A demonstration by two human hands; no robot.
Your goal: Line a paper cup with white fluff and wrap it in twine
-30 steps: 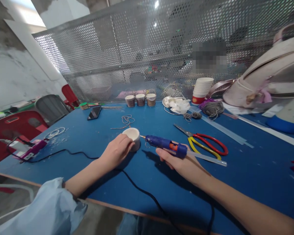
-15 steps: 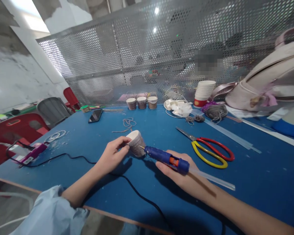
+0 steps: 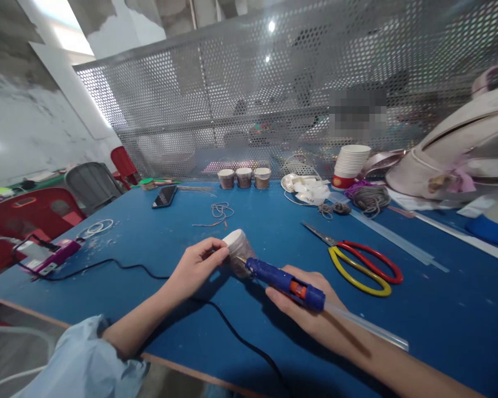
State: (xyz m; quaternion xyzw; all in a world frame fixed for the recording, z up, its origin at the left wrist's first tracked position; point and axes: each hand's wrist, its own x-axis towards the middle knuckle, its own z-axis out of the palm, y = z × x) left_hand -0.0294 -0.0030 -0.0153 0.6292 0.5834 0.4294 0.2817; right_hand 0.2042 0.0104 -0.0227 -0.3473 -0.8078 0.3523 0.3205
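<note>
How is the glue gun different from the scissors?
The glue gun is mostly blue; the scissors have one red and one yellow handle. The right hand holds the glue gun, while the scissors lie on the table. A clear stick pokes out behind the glue gun; the scissors have metal blades. Both are tools with pointed tips.

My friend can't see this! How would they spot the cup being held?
Find the blue table, then the left hand near its middle. Its fingers pinch a small cup, beside the glue gun. Unlike the three cups standing by the mesh screen, this one is tilted.
</note>
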